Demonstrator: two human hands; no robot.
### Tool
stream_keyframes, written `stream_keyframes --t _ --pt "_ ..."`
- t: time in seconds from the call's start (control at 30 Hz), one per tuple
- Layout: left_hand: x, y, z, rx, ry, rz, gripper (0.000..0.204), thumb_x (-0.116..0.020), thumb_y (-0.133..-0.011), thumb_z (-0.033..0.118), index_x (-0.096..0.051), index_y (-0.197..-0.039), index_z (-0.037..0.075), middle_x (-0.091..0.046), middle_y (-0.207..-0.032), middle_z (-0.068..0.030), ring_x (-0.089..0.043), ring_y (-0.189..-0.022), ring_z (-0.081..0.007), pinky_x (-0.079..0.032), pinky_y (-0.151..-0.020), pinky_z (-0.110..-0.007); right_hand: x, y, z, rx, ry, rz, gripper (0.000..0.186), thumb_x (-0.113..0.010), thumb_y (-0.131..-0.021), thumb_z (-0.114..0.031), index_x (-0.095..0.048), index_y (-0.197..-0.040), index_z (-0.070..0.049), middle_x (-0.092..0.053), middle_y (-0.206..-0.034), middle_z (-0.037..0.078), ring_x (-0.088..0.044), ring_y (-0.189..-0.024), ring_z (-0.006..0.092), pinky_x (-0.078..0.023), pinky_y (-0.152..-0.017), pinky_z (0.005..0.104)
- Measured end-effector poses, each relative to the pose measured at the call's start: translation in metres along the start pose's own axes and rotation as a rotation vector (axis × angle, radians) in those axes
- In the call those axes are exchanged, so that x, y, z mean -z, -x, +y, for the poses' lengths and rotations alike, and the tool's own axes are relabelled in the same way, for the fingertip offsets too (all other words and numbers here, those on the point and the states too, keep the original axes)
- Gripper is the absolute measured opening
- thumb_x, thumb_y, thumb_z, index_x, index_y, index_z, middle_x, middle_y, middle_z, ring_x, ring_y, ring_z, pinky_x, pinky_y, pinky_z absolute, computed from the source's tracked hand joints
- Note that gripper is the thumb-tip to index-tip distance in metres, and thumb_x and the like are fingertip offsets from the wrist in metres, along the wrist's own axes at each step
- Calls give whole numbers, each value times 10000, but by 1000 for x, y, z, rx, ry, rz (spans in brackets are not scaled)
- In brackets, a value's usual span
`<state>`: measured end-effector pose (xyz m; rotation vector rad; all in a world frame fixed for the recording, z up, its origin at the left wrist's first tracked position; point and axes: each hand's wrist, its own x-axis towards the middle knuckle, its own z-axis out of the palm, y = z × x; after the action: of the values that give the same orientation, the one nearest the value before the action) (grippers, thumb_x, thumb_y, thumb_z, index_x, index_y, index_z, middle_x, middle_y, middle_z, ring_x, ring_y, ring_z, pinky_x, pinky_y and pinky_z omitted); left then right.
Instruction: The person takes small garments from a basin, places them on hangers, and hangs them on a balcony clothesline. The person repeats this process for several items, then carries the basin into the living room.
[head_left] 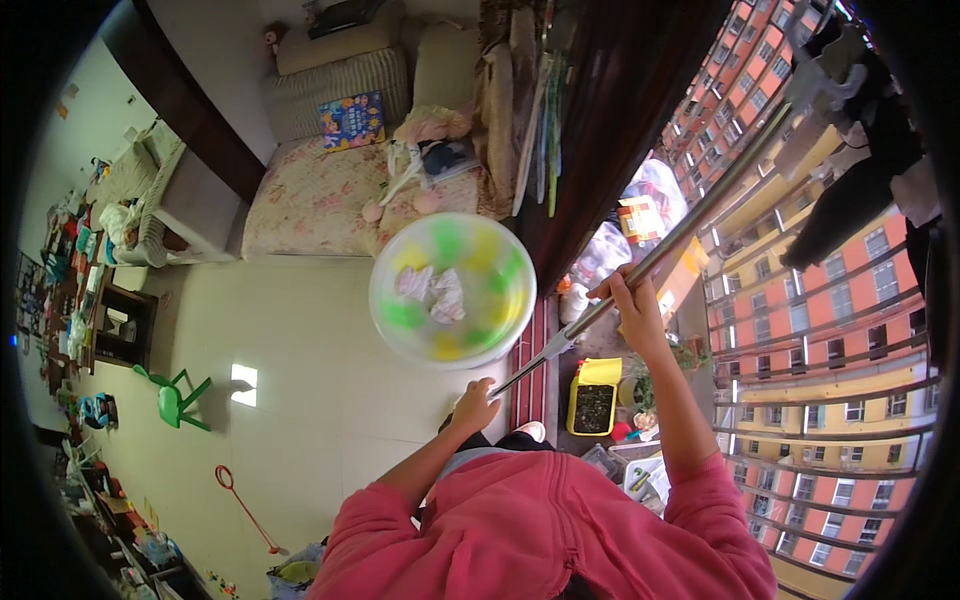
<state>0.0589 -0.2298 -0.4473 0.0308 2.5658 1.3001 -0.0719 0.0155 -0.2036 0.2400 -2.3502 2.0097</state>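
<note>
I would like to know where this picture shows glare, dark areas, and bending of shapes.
In the head view, glare makes a white patch on the floor near the green chair; in that head view, the metal pole shines and the wooden frame is very dark; toward the head view's right rim, the apartment buildings tilt and bend.

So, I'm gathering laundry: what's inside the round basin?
Small, crumpled pale cloths lie in the basin. Whatever is directly beneath them is covered and can't be seen.
</note>
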Motion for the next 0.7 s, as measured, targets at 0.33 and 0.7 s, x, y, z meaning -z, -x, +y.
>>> stream_keyframes --t 0.33,0.7 --pt "93 30 -125 196 136 -282 330 -635 -732 234 -570 -969 13 -619 -825 -114 -598 -727 -219 -481 -681 -325 -43 -68 160 -313 144 198 86 -472 -854 -78 -442 -913 -22 -540 -755 57 -547 -715 159 -459 -664 299" --pt "275 -1 -233 266 -324 126 218 -575 -755 183 -549 -958 109 -589 -818 -90 -576 -787 -264 -472 -675 -393 -32 -133 219 -373 569 480 238 -527 -753 -102 -478 -954 15 -564 -657 115 -558 -611 232 -440 -572 349"
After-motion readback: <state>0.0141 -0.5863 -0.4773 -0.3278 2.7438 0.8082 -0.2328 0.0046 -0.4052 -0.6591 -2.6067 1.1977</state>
